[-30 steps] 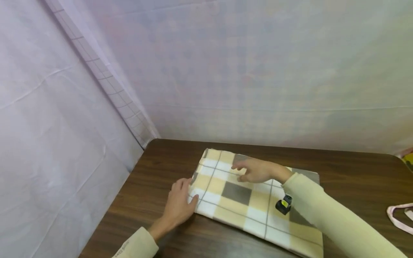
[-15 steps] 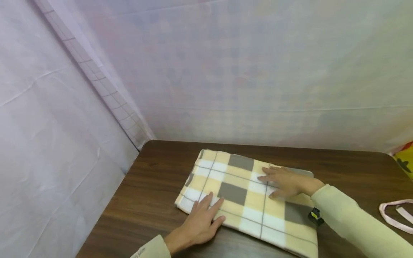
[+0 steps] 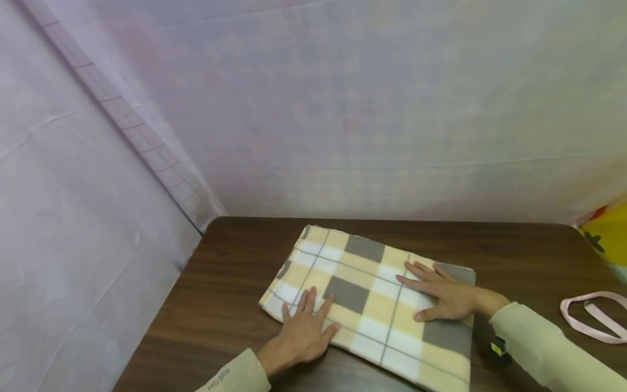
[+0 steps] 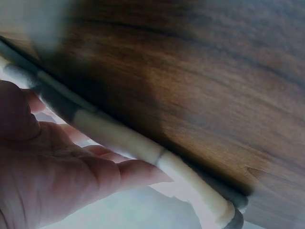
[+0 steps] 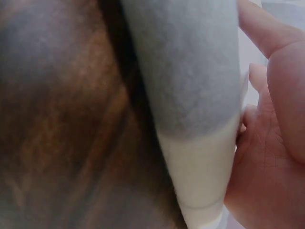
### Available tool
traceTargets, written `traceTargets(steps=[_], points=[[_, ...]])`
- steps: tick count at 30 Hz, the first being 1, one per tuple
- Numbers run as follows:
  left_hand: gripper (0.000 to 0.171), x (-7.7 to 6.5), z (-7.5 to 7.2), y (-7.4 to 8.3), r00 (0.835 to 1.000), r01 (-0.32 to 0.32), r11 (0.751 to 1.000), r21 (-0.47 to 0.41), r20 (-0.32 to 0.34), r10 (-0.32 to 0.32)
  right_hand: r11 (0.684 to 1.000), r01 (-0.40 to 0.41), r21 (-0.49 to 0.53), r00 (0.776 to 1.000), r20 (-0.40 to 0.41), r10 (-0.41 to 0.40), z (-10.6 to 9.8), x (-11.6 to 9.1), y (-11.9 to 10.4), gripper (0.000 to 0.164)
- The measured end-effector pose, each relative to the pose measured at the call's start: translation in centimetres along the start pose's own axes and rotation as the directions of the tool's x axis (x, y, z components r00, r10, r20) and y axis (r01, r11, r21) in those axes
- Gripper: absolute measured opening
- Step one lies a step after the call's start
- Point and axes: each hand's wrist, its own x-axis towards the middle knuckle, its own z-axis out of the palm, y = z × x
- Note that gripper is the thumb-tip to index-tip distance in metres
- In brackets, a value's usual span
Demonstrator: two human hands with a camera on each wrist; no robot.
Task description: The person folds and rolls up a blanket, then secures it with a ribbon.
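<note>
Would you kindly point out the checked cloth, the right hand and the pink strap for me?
Checked cloth (image 3: 378, 306): head view, on a pale yellow patch near its middle.
Right hand (image 3: 450, 299): head view, on the back of the hand.
Pink strap (image 3: 604, 319): head view, on its inner strip.

Head cam: up high, looks fwd + down over the dark-brown wood-grain table (image 3: 225, 277) to the whitish hanging fabric sheet (image 3: 372, 120) behind; widest + furthest-off view, both bare hands low in frame. L wrist cam: v. close, palm side of the left hand (image 3: 301, 332), tilted, facing twd fingers. R wrist cam: also v. close, palm side of the right hand (image 3: 446, 296), turned so tabletop fills left. Head shares w/ each wrist cam: that hand, tabletop, pt of the folded yellow-white-grey checked soft cloth (image 3: 367, 302). Wrist cams share cloth + table, diff. spots.
</note>
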Motion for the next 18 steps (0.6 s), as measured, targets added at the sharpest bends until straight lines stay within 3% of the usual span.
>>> traceTargets(steps=[12,18], points=[[0.065,0.7,-0.3,-0.7,1.0,-0.028,0.999,0.039,0.013,0.027,0.999,-0.002,-0.043,0.999,-0.043,0.0,0.5,-0.6,-0.5,0.078],[0.064,1.5,-0.6,-1.8,0.996,-0.085,0.996,0.039,0.043,0.083,0.989,-0.008,-0.15,0.993,-0.116,-0.01,1.5,-1.4,-1.2,0.081]])
